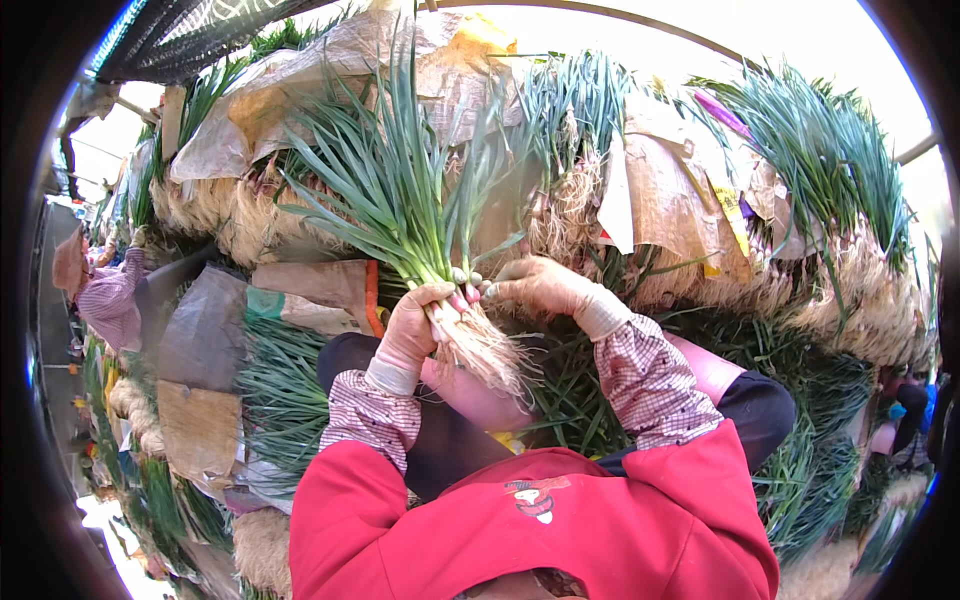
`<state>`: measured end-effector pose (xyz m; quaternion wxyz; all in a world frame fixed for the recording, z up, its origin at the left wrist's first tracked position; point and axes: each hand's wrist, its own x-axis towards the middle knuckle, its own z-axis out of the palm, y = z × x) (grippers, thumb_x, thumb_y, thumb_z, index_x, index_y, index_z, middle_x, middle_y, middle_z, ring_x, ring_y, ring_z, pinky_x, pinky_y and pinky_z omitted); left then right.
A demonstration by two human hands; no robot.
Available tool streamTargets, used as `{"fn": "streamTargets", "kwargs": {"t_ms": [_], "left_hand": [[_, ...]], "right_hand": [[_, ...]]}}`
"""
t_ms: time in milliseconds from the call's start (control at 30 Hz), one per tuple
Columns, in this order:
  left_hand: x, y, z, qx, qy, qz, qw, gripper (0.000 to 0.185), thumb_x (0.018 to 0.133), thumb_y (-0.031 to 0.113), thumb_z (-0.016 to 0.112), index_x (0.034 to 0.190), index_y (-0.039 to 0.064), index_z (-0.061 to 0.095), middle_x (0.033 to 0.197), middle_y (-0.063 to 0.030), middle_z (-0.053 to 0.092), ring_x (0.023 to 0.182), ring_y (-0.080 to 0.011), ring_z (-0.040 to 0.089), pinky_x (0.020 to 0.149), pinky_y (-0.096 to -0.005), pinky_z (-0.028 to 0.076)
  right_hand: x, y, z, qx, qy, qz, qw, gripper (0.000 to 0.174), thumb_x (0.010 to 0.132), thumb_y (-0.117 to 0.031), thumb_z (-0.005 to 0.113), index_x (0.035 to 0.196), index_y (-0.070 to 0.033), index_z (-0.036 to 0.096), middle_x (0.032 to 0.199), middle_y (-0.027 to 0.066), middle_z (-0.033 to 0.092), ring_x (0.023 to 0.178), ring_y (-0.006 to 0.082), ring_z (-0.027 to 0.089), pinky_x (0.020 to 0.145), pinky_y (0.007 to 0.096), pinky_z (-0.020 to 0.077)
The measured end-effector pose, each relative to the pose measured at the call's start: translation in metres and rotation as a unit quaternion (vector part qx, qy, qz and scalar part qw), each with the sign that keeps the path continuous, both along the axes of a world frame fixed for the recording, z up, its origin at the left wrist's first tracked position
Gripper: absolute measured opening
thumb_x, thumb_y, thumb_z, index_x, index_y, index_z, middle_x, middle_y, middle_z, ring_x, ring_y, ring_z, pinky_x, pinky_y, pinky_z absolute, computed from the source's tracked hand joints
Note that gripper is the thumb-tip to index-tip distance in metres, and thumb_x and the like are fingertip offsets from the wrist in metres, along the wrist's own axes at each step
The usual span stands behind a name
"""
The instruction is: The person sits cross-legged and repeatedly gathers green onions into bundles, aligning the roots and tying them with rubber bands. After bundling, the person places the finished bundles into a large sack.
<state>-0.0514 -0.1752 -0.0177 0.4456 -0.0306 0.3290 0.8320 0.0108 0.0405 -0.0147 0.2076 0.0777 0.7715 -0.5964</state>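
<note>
My left hand [415, 324], in a pale work glove with green fingertips, grips a bunch of green garlic plants [409, 217] just above the bulbs. The long green leaves fan up and away from me, and the pinkish bulbs and pale stringy roots [480, 352] hang towards my lap. My right hand [536, 286], gloved alike, is at the right side of the bulbs with its fingertips by the stems of a plant. Whether those fingers pinch it, I cannot tell.
Stacked garlic plants with hanging roots [577, 199] form a long row ahead, partly under woven sacking [664, 195]. More leaves [289, 397] lie to my left and right. An orange-edged sack [315, 289] is left of my knee. A person [112, 300] in a hat is at the far left.
</note>
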Motion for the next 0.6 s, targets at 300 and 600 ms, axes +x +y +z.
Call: {"fn": "streamTargets", "kwargs": {"t_ms": [300, 600], "left_hand": [[0.02, 0.003, -0.017, -0.217, 0.055, -0.069, 0.972, 0.022, 0.084, 0.011, 0.057, 0.097, -0.007, 0.061, 0.077, -0.0142, 0.066, 0.068, -0.0215, 0.065, 0.066, -0.0311, 0.055], [0.019, 0.005, -0.022, -0.109, 0.058, 0.001, 0.992, 0.028, 0.085, 0.01, 0.056, 0.109, -0.004, 0.055, 0.077, -0.0142, 0.064, 0.075, -0.0235, 0.064, 0.077, -0.0338, 0.053]], "right_hand": [[-0.036, -0.029, -0.03, -0.28, -0.004, -0.21, 0.937, 0.018, 0.089, -0.019, 0.061, 0.097, -0.003, 0.063, 0.076, 0.0035, 0.063, 0.054, 0.0117, 0.052, 0.047, 0.0261, 0.0427], [-0.01, -0.03, -0.034, -0.482, -0.045, -0.379, 0.789, 0.016, 0.094, -0.011, 0.055, 0.103, 0.002, 0.057, 0.083, 0.0089, 0.064, 0.062, 0.0145, 0.059, 0.056, 0.0258, 0.0515]]}}
